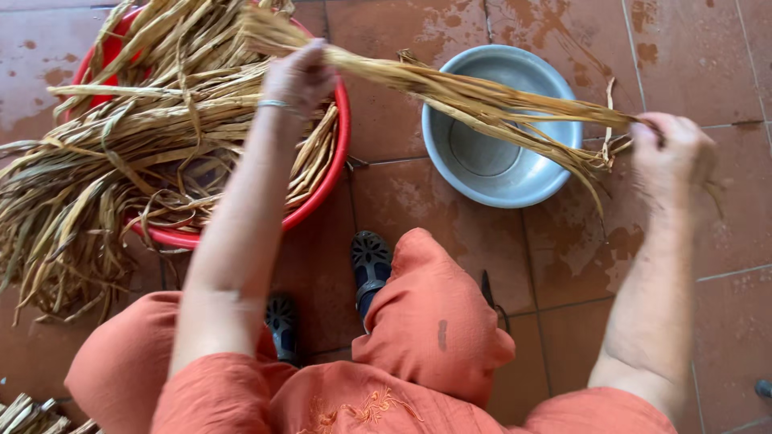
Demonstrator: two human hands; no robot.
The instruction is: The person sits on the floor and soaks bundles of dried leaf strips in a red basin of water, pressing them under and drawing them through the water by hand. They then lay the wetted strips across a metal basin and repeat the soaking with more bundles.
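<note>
A bundle of dried leaves [482, 100] is stretched across the scene between the two hands, running from upper left down to the right and passing over the metal bowl [503, 124]. The left hand [299, 78] is closed around the thicker end of the bundle, fingers wrapped tight on it, above the rim of the red basin [322, 193]; a thin bracelet [277, 104] sits on that wrist. The right hand [671, 153] grips the thinner, frayed end, fingers curled shut on the strands, with a few loose tips hanging past it on both sides. The red basin holds a big heap of leaves [137, 137] of the same kind, which spills over its left edge onto the wet tiled floor [402, 40]. The left forearm crosses in front of the basin and hides part of its rim and contents. The metal bowl stands just right of the basin, apart from it, and the stretched bundle covers part of its far rim. Lower down, the person's knees in orange cloth [426, 321] fill the near view, with dark sandals [370, 261] between them. Another small pile of strips [28, 414] shows at the bottom left corner.
</note>
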